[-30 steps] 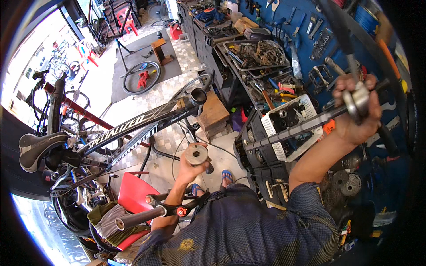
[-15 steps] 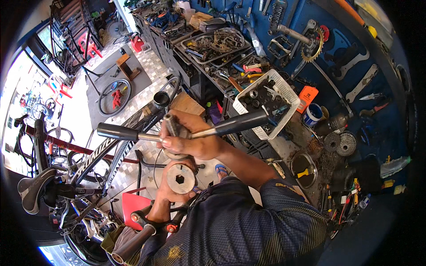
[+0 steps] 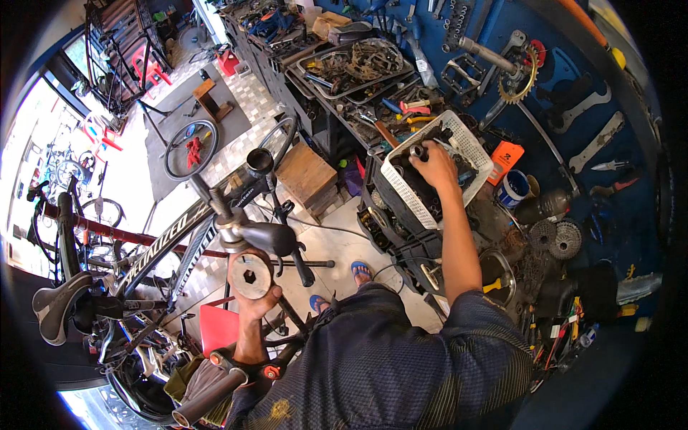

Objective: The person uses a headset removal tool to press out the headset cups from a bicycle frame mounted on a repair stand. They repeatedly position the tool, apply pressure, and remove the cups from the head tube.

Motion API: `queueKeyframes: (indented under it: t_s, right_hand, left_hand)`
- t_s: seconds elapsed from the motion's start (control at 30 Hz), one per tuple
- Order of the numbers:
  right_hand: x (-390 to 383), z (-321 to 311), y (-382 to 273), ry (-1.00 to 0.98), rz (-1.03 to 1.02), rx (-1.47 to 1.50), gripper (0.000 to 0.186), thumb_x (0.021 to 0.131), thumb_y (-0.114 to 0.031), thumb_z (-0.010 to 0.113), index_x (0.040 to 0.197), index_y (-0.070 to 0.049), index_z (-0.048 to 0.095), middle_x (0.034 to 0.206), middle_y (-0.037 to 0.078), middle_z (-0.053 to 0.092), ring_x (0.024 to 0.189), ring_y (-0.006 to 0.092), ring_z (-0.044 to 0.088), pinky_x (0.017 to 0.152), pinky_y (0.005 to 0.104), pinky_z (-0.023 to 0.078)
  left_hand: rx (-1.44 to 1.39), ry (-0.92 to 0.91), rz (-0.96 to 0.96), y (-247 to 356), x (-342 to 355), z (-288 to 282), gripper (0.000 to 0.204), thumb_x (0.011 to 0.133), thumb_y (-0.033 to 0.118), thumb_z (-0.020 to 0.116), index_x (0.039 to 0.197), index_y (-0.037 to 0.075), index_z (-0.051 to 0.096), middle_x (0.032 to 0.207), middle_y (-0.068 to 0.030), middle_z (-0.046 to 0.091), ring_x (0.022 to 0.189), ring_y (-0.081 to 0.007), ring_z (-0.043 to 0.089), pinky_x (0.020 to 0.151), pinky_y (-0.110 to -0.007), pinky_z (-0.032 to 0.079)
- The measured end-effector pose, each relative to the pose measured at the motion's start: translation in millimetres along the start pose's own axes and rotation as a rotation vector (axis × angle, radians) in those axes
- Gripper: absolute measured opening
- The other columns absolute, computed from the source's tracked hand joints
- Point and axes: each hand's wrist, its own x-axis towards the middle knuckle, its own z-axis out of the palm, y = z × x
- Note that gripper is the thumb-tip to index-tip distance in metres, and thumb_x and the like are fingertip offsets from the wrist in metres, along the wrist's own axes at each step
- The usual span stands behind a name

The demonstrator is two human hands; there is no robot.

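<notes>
Disc and handled tool filled the left hand, and could slip if grip loosened; the right hand pinched a dark cylinder inside the basket.

To your left is a bicycle frame; to your right, the counter carries a basket, your right hand inside it, 2 sprocket cassettes farther right. Ahead, a block sits between frame and counter.
</notes>
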Motion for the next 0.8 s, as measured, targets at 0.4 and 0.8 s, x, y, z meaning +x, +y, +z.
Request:
queueKeyframes:
  t_s: [0.4,0.8]
  right_hand:
    - [22.4,20.9,32.2,-0.032,-0.002,0.115,0.053,0.076,-0.029,0.084,0.119,-0.003,0.069,0.114,0.024,0.072,0.102,0.0389,0.071,0.089,0.0468,0.057]
    - [-19.0,-22.9,-265.8,-0.319,-1.258,0.296,0.056,0.082,-0.029,0.084,0.128,-0.002,0.067,0.124,0.017,0.066,0.117,0.0352,0.064,0.103,0.0424,0.052]
  left_hand:
    - [-0.057,0.212,0.172,39.2,43.0,-3.3,0.075,0.065,0.024,0.093,0.124,-0.001,0.053,0.094,-0.0054,0.062,0.074,-0.0124,0.059,0.065,-0.026,0.048]
    - [-0.008,0.259,0.197,27.4,37.5,-14.2,0.072,0.066,0.022,0.092,0.123,0.001,0.053,0.093,-0.0055,0.059,0.075,-0.0145,0.057,0.064,-0.028,0.049]
